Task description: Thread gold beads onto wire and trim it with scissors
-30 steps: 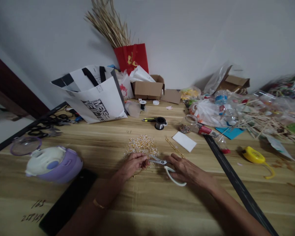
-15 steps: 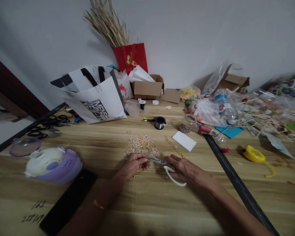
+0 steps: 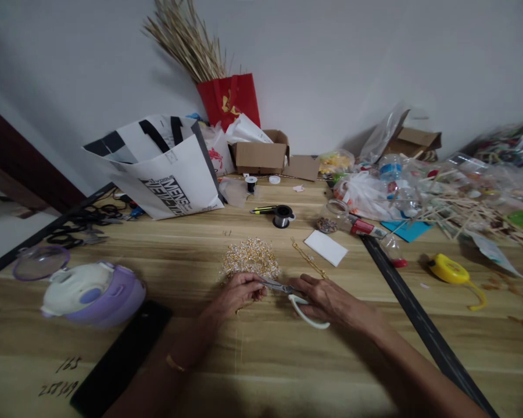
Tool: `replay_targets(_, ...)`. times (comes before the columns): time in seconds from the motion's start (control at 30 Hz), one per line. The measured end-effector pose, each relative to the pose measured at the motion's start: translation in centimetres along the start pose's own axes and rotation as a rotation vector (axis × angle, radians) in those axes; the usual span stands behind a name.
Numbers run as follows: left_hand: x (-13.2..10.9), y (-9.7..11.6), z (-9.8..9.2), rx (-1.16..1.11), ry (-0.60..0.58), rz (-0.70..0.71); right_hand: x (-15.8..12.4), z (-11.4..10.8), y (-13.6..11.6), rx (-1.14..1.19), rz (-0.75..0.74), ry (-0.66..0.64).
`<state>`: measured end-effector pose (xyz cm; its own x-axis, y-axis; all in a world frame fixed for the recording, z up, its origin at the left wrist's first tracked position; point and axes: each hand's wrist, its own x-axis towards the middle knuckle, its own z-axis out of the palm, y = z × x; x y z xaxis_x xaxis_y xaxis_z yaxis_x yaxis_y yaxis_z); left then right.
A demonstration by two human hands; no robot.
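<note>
My right hand (image 3: 325, 299) is closed round a pair of scissors (image 3: 307, 313) with white handles; its metal blades point left. The blade tips reach the fingertips of my left hand (image 3: 239, 293), which are pinched together. A thin gold chain (image 3: 240, 309) hangs out below the left fingers; the exact spot they grip is too small to make out. Just behind the left hand lies a tangled heap of gold and clear beads (image 3: 250, 255) on the wooden table. Beyond my right hand lies another gold chain (image 3: 307, 259), next to a white card (image 3: 326, 248).
A wire spool (image 3: 282, 217), a yellow cutter knife (image 3: 262, 209) and a bead jar (image 3: 331, 217) stand farther back. Left are a purple-white case (image 3: 98, 293) and a black phone-like slab (image 3: 122, 354). Right lies a yellow tape measure (image 3: 448, 270), near piled plastic bags (image 3: 370, 194).
The camera view has shifted very slightly. Both hands and the scissors stay almost in place, with the blades still at the left fingertips.
</note>
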<state>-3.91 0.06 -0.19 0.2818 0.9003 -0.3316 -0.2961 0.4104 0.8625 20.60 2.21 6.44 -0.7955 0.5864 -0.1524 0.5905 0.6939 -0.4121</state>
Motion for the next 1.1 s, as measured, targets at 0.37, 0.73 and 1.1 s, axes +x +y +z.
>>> replay_targets(0.37,0.19,-0.17,-0.03,-0.015,-0.016,0.012,0.02,0.15,0.13,0.06,-0.042,0.005)
replay_targets(0.73,0.56,-0.93,-0.58,-0.078,-0.015,0.002,0.05,0.26,0.3,0.063,-0.041,0.015)
replay_targets(1.1,0.16,-0.34,-0.1,-0.031,-0.007,-0.007,-0.1,0.1,0.07,0.054,-0.035,0.0)
